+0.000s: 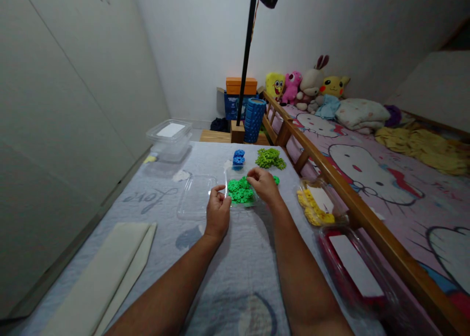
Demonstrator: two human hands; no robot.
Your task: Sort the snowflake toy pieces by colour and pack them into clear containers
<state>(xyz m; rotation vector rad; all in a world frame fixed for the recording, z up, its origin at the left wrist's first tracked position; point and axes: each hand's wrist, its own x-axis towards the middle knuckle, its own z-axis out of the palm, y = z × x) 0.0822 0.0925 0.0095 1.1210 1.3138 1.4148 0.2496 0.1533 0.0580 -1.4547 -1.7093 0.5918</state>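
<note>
A clear plastic box holds a pile of green snowflake discs. My left hand grips the box's left side, thumb and fingers at the wall. Over the box's right part, my right hand has its thumb and fingertips pinched on a green disc at the top of the pile; the fingers partly hide it. More green shows just past my right hand. Left of the box lies a clear lid, flat on the cloth.
Blue discs and a lime-green heap lie behind the box. Boxes of yellow pieces and red pieces line the right, beside a wooden bed rail. Stacked clear containers stand back left; folded cloth lies front left.
</note>
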